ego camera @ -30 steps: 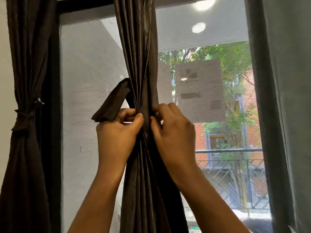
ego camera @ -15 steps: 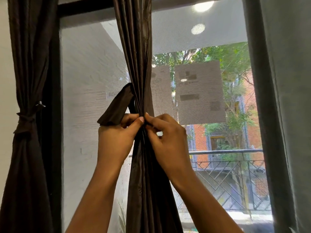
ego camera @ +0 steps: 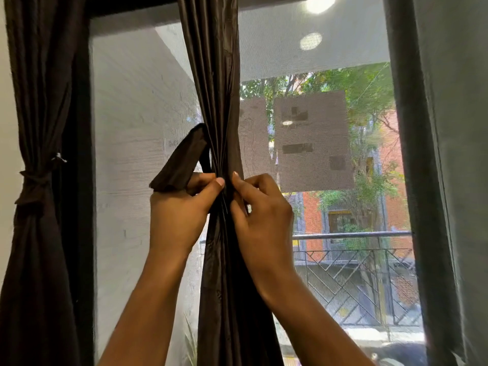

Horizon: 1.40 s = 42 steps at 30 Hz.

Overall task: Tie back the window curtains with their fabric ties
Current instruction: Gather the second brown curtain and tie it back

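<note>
Beyond the window screen [ego camera: 137, 114] runs a balcony railing [ego camera: 351, 235]. Mid-window hangs the gathered brown curtain [ego camera: 216, 75]. The left grip [ego camera: 177, 215] curls round the fabric tie [ego camera: 182, 159], which loops up against the curtain's left side. The right grip [ego camera: 264, 215] pinches the folds just beside it. The far-left curtain [ego camera: 39, 101] is already tied.

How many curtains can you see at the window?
3. The left curtain hangs by the wall, already tied. The middle curtain is pinched by the left hand and right hand. The right curtain, greyer, hangs at the picture's edge. More may be out of view.
</note>
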{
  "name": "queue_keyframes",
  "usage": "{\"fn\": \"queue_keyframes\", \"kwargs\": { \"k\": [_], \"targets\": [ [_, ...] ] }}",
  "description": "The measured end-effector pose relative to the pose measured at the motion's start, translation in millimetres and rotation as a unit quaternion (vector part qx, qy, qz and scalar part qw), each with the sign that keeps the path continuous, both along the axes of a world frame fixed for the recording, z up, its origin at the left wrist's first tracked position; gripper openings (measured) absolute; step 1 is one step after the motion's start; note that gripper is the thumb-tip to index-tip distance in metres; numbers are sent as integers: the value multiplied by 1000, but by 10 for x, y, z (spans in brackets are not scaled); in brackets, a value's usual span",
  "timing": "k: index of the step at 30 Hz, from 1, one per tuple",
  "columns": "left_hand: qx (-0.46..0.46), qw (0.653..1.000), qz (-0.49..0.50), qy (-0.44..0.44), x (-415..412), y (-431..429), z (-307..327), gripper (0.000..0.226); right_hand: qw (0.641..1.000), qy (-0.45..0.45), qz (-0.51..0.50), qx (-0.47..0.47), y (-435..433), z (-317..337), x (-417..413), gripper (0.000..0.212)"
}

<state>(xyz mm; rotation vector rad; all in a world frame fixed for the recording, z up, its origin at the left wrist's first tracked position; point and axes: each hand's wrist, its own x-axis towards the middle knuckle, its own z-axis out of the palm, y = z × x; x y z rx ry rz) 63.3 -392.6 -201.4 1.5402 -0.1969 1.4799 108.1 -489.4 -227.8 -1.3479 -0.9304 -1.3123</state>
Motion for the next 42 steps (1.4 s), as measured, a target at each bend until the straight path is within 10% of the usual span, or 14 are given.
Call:
{"fn": "queue_keyframes", "kwargs": {
  "k": [20,26,33,42],
  "targets": [
    [-14,998,-50,24,-26,208,-2,6,977,50,135,-159,-2,-21,174,34],
    [-12,999,37,21,-20,281,-34,15,974,179,141,15,49,21,533,20],
    [2,994,104,11,-32,453,-28,19,818,419,385,-79,284,278,741,45],
    [13,990,141,4,-56,461,-58,13,962,222,150,62,33,96,416,9]
  ]
}}
